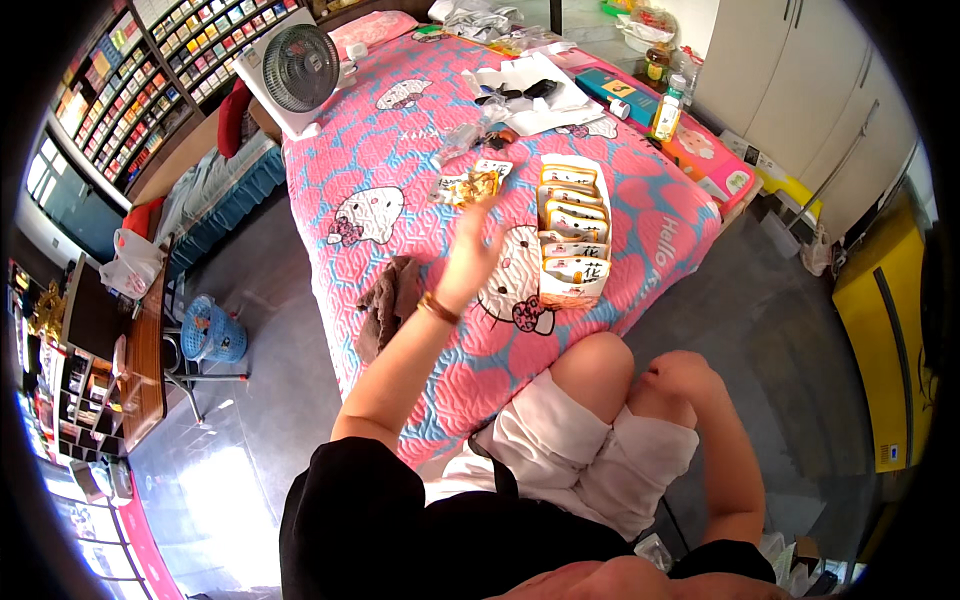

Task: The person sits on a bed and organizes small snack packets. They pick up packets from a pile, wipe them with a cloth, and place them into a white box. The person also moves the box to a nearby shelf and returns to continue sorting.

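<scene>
My left hand [472, 259] reaches over the bed, slightly blurred. Its thumb stands apart from the fingers, and nothing shows between them. Just beyond the fingertips lies a small pile of white and yellow snack packets [474, 186]; whether the fingers touch it, I cannot tell. To the right of this hand stands an open display box [574, 292], its several printed packets [576, 221] lined up in a row. A crumpled brown cloth [388, 304] lies left of my left wrist. My right hand [679, 373] rests on my knee with curled fingers, and no object shows in it.
A pink and blue quilt [442, 375] covers the bed. Farther back are a fan [301, 64], white paper [570, 105] with dark items, a teal box [619, 96] and a bottle [667, 118]. On the floor at left stands a blue basket [214, 334].
</scene>
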Demonstrator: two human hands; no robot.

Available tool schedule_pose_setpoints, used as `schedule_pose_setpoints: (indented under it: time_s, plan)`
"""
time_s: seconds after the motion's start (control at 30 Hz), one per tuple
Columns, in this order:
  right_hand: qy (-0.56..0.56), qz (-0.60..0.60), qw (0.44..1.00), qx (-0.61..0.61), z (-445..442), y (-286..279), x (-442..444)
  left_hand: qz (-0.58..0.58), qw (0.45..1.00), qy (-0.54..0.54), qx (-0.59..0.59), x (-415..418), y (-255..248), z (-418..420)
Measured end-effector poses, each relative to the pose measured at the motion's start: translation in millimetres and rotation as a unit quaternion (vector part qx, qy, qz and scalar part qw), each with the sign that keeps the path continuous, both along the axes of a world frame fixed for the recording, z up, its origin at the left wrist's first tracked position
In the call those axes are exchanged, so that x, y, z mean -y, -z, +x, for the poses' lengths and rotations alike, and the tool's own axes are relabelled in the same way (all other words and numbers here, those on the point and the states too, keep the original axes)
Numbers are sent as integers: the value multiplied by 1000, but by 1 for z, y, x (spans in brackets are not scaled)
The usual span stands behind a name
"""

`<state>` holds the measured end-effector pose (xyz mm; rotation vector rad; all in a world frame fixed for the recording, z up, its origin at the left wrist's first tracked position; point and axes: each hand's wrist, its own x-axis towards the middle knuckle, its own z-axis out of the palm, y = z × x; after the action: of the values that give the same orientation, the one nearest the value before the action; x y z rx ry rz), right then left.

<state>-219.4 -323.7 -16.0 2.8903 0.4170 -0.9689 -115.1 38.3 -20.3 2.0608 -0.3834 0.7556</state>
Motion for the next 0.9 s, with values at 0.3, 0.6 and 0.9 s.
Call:
schedule_pose_setpoints:
  time_s: [0.3,0.6,0.9]
  plan:
    - [20,367,928,-56,11,-14,2,-282,885,-208,-306,-135,92,128]
    - [-69,563,697,440,72,-72,-98,-105,936,-335,-28,-98,33,113]
    - [-56,524,690,496,113,-35,-117,-50,980,-178,68,-41,-89,45]
